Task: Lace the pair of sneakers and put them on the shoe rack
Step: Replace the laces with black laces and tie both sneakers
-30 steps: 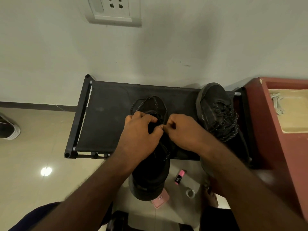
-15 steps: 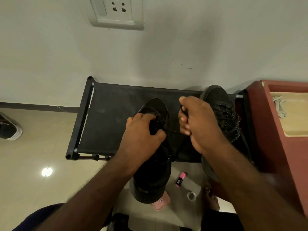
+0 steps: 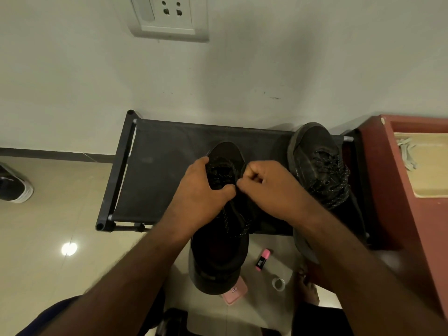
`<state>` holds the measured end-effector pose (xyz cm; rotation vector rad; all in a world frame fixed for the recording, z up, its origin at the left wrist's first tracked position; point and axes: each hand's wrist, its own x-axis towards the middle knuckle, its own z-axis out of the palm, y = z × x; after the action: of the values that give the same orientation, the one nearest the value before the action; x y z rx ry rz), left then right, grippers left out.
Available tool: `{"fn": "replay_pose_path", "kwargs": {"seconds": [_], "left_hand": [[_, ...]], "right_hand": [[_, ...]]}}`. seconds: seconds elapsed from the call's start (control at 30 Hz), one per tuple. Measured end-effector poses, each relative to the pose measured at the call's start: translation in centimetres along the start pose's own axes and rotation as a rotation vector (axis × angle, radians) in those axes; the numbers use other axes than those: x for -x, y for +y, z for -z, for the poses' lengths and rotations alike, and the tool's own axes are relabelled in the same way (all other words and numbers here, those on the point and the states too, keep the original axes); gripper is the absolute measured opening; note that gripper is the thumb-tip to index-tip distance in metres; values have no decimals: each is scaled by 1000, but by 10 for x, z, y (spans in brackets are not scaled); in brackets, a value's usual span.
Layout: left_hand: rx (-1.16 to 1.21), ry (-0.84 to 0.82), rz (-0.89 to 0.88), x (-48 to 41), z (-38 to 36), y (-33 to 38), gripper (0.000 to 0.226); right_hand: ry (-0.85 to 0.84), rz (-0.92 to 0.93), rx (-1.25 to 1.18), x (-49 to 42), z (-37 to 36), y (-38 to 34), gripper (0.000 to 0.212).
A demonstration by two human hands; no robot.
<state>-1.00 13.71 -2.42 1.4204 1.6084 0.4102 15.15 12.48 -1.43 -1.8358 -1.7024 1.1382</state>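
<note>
A black sneaker (image 3: 219, 258) lies with its toe on the black fabric shoe rack (image 3: 164, 170) and its heel hanging over the front edge toward me. My left hand (image 3: 201, 192) grips the sneaker's upper at the eyelets. My right hand (image 3: 271, 185) pinches the black speckled lace (image 3: 224, 174) beside the left thumb. Loose lace ends trail down the tongue. The second black sneaker (image 3: 315, 166) lies laced on the right end of the rack.
A red cabinet (image 3: 412, 190) with a wooden tray stands right of the rack. On the tiled floor lie a pink highlighter (image 3: 262, 259), a tape roll (image 3: 278, 283) and a pink phone (image 3: 235, 292). Another shoe (image 3: 14, 187) sits far left. A wall socket (image 3: 169, 18) is above.
My right hand, which had pulled the lace up and to the right, has come back down to the eyelets beside my left thumb. The left hand has stayed on the sneaker.
</note>
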Motion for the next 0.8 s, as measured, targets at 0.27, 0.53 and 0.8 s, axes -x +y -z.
{"fn": "replay_pose_path", "kwargs": {"seconds": [0.27,0.53,0.8], "left_hand": [[73,-25,16,-1,4,-1,69],[104,95,75,-4,18,-2,20],[9,-98,211,-1,26,-5,36]], "right_hand": [[124,-204,-1034,2,26,-12,37],[-41,-120,110,1,-5,3,29],[-114,-50,-256,5,3,-4,26]]}}
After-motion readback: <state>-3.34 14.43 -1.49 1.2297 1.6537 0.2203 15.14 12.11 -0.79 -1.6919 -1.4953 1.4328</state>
